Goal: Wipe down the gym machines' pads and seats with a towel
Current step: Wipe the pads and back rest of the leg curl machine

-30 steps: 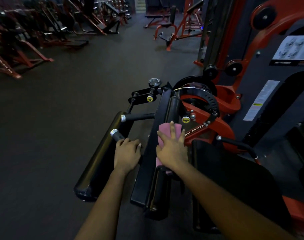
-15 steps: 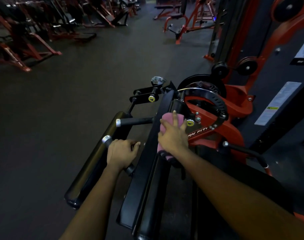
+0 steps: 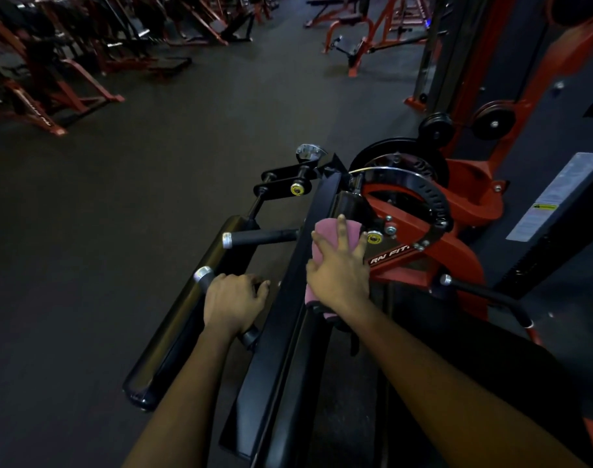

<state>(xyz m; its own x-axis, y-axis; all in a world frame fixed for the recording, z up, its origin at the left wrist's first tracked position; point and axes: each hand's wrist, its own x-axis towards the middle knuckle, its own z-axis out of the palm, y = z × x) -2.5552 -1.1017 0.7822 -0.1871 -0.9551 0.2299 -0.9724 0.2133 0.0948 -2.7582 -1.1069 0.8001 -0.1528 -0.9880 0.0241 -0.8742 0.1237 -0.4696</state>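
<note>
Pressing pink towel (image 3: 324,238) on black pad (image 3: 308,346), right hand (image 3: 339,275) fingers apart, left hand (image 3: 232,304) clamped on handle (image 3: 205,276).

Open dark rubber floor (image 3: 153,204) lies left of the long black roller pad (image 3: 173,332). Rightward, the chrome toothed selector disc (image 3: 420,194) and red steel frame (image 3: 457,255) crowd close.

We see our right hand (image 3: 339,268) flat on the towel (image 3: 325,231), which lies on the pad (image 3: 288,366) running away from us. Left of it, our left hand (image 3: 232,304) wraps a handle (image 3: 204,276); a second handle (image 3: 259,238) lies beyond, a roller (image 3: 173,332) further left. The cam wheel (image 3: 410,197) sits right of the towel.
</note>
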